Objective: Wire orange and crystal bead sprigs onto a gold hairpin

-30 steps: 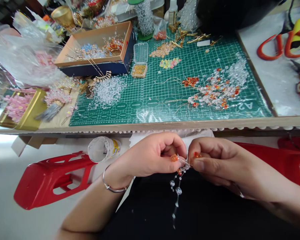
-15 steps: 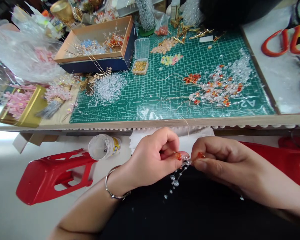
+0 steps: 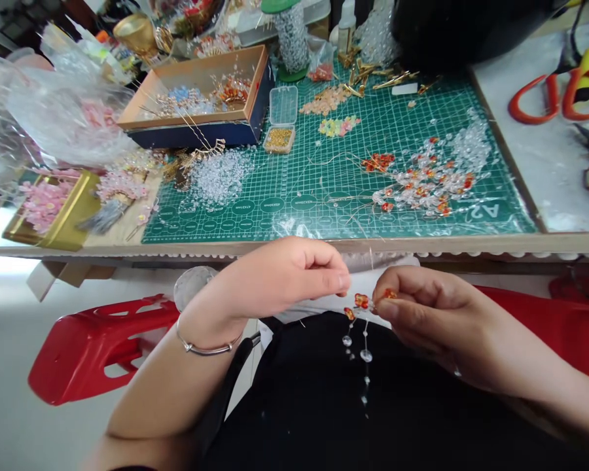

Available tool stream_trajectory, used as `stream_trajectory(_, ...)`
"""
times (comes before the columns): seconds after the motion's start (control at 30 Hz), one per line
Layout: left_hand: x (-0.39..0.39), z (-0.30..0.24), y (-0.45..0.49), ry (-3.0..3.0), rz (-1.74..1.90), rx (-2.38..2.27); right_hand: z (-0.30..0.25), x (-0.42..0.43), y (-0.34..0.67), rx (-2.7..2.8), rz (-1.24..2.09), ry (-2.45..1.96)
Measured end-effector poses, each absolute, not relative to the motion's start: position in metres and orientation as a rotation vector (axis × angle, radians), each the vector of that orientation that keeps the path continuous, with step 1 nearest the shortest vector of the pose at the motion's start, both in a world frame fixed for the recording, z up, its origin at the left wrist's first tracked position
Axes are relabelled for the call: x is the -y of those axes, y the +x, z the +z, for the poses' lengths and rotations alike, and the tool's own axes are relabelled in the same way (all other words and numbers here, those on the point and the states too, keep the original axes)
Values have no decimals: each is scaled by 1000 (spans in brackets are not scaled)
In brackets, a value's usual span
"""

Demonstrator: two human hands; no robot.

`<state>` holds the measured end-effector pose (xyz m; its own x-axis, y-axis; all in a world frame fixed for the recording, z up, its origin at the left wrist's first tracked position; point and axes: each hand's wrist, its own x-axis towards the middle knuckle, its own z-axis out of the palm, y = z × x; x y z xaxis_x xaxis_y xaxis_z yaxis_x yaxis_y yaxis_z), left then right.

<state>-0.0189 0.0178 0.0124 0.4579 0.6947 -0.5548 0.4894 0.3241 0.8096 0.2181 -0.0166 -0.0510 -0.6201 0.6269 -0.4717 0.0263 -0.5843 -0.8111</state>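
Pinching a small orange-red and clear beaded ornament (image 3: 361,301) between thumb and forefinger of the right hand (image 3: 432,320), just off the fingertips, with clear round beads on thin strands beneath, in front of a black garment (image 3: 319,399). Holding the left hand (image 3: 289,275) near the ornament but apart from it, thumb and forefinger narrowed together; cannot tell whether gripping anything. Wearing a thin silver-coloured metal bangle (image 3: 210,351) on the left wrist. Can also see, on a green gridded cutting mat (image 3: 294,176) beyond, clear-and-orange beaded sprays (image 3: 427,184) on fine wires.
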Motion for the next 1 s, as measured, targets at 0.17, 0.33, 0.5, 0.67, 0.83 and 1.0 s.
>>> stream_trajectory(0.17, -11, 10, -13, 1010, 380, -1045, -44, 13, 216, 1237, 2044, -1218)
stream_trajectory(0.33, 9, 1, -3, 861, 595, -1094, -38, 12, 213, 1487, 1675, -1301)
stream_trajectory(0.5, 26, 6, 9, 1229, 675, -1295, -34, 11, 210, 1622, 1425, -1366)
stream_trajectory(0.67, 33, 5, 16, 1941, 797, -1419, -30, 10, 205, 1627, 1315, -1388)
stream_trajectory(0.83, 33, -4, 18, 2184, 844, -1406, -29, 11, 203, 1585, 1350, -1371)
stream_trajectory(1.0, 27, -4, 17, 2182, 840, -1449, -34, 10, 206, 1384, 1708, -1297)
